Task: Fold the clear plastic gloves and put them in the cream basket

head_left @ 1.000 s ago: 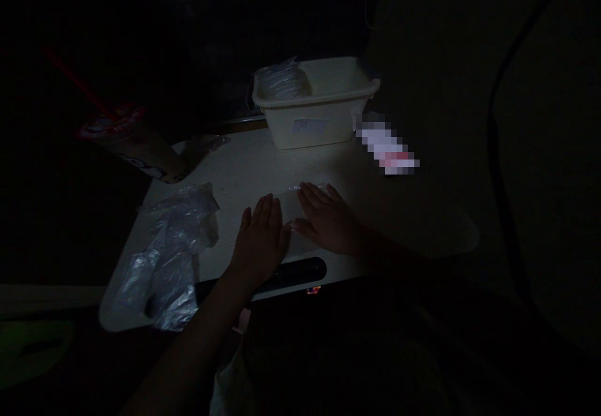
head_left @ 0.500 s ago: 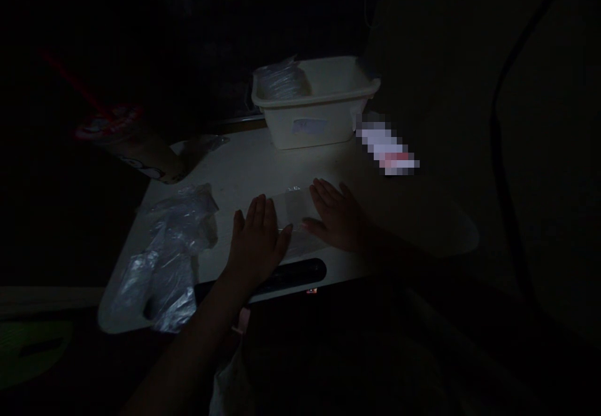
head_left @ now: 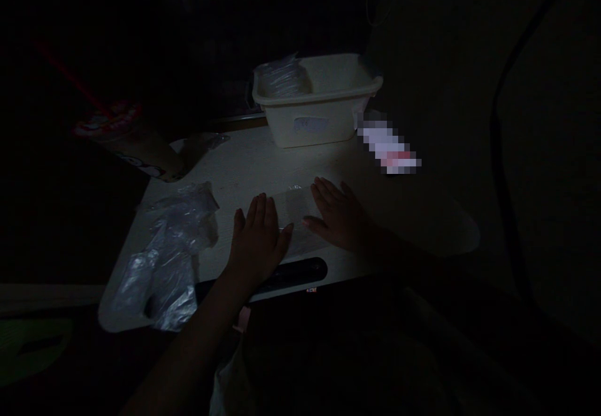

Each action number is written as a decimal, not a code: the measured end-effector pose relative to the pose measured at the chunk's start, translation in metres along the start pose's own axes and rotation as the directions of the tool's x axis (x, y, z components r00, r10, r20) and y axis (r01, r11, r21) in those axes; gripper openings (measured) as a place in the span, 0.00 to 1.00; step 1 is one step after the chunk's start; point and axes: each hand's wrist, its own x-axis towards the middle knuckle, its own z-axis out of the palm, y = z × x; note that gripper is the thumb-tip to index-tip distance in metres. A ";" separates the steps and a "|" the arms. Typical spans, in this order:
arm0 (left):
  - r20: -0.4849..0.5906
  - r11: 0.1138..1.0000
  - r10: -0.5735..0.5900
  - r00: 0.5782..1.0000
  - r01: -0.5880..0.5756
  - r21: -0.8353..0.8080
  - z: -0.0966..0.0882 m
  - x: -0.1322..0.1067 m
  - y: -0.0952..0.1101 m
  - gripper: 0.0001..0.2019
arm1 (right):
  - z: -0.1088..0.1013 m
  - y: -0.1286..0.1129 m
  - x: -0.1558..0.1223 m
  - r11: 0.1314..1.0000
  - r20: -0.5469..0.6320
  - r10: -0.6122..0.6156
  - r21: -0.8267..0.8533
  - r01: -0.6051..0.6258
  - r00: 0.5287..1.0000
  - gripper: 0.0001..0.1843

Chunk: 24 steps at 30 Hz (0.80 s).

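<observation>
A clear plastic bag (head_left: 297, 206) lies flat on the small pale table (head_left: 244, 159), its outline faint in the dim light. My left hand (head_left: 256, 238) rests palm down over its left side, fingers stretched out and thumb apart. Over the right side lies my right hand (head_left: 339, 214), also flat with the fingers extended. Neither hand grips anything. Left of my left hand sits a crumpled pile of clear plastic bags (head_left: 176, 247).
A cream plastic bin (head_left: 314, 119) at the back holds a stack of plastic-wrapped items (head_left: 282, 78). A drink cup (head_left: 136, 144) with a red straw stands at the left. Beside the bin lies a lit, blurred-out phone-like object (head_left: 387, 148). A dark slot (head_left: 300, 270) runs along the front edge.
Both hands stay in nearly the same place, flat on the bag. The view has shifted very slightly.
</observation>
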 end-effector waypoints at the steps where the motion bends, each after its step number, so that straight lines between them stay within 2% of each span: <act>1: 0.002 1.000 0.001 1.000 -0.001 -0.003 0.000 0.000 0.000 0.28 | 0.000 0.000 0.000 1.000 0.002 0.002 0.003 -0.002 1.000 0.36; 24: -0.013 1.000 0.003 1.000 -0.004 -0.029 0.001 0.000 -0.001 0.28 | -0.001 -0.001 0.000 1.000 0.001 0.002 0.010 -0.002 1.000 0.36</act>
